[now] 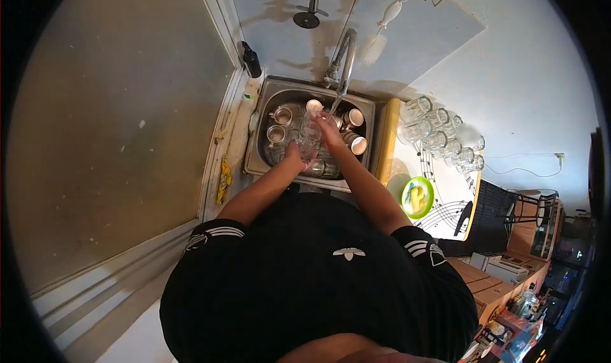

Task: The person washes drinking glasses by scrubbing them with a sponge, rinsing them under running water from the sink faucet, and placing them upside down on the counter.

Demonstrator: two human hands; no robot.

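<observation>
Over the metal sink (255, 160), a clear glass (310, 134) is held between my two hands. My left hand (298, 157) grips its lower end, and my right hand (328, 129) is closed at its upper end, just under the running faucet (348, 61). Two cups (282, 115) stand in the sink to the left of the glass. More cups (354, 117) are at the right side, some stacked, and one (314, 106) is behind my hands. Other clear glasses (324, 167) lie at the sink's near side, partly hidden by my hands.
Several clear glasses (436, 117) stand upside down on the counter (449, 201) at the right. Nearer is a green bowl (417, 197) with a sponge. A black bottle (251, 61) stands at the back left; a brush (375, 45) hangs on the wall.
</observation>
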